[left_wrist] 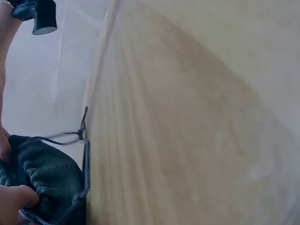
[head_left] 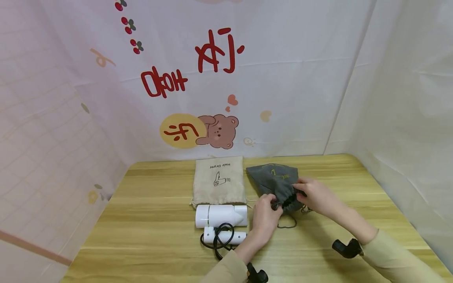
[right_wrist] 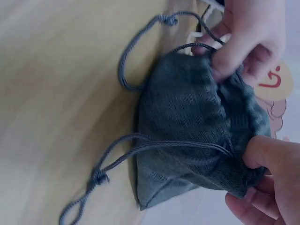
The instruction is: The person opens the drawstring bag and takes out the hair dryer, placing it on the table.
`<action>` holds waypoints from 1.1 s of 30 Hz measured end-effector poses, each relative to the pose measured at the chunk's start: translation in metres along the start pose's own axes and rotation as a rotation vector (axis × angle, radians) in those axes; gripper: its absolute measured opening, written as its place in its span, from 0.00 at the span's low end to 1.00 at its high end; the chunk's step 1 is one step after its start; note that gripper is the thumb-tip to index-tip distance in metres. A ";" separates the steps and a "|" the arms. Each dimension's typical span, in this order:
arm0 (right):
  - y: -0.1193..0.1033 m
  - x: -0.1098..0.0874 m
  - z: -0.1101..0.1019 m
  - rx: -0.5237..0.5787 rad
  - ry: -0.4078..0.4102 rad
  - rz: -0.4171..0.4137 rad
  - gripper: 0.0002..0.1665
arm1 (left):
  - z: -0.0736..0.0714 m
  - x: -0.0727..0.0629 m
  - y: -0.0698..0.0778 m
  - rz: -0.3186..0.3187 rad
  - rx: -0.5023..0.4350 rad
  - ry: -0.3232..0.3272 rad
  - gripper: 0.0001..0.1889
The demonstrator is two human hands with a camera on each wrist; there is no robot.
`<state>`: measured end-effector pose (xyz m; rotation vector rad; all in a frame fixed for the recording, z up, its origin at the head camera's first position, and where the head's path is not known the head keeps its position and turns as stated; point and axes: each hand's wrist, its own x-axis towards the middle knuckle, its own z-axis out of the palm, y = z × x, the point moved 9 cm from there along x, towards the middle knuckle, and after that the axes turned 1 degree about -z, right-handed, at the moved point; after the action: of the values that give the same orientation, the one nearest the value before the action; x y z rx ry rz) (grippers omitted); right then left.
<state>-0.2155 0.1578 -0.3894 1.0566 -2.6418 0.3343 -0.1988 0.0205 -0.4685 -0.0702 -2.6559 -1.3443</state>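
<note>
A dark grey drawstring bag [head_left: 272, 181] with a yellow hair dryer print lies toward the table's back right, its gathered mouth facing the person. My left hand [head_left: 264, 215] pinches one side of that mouth. On the opposite side, my right hand [head_left: 316, 196] grips the rim between thumb and fingers. The right wrist view shows the mouth partly spread between the left hand [right_wrist: 253, 37] and the right hand [right_wrist: 276, 173]. Knotted cords [right_wrist: 98, 177] hang from both sides of the bag. What lies inside it is hidden.
Left of the grey bag lies a beige drawstring bag [head_left: 219, 181] printed "Hair Dryer". In front of it sits a folded white hair dryer [head_left: 221, 216] with its black cable [head_left: 216, 245] looped over the handle. The wooden table [head_left: 148, 220] meets a printed cloth backdrop [head_left: 290, 90].
</note>
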 end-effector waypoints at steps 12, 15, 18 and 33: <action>0.019 0.007 -0.025 -0.101 0.149 0.001 0.21 | 0.003 0.009 -0.005 -0.014 0.013 -0.029 0.10; 0.021 0.007 -0.025 -0.101 0.181 0.006 0.16 | 0.004 0.010 -0.004 -0.013 0.020 -0.030 0.10; 0.022 0.007 -0.023 -0.091 0.171 0.013 0.12 | 0.005 0.011 -0.002 -0.009 0.021 -0.024 0.10; 0.033 0.012 -0.043 -0.049 0.285 0.053 0.13 | 0.000 0.003 0.001 0.022 0.047 -0.059 0.14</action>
<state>-0.2402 0.1869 -0.3490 0.8546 -2.4131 0.3976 -0.2013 0.0205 -0.4674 -0.1347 -2.7259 -1.2925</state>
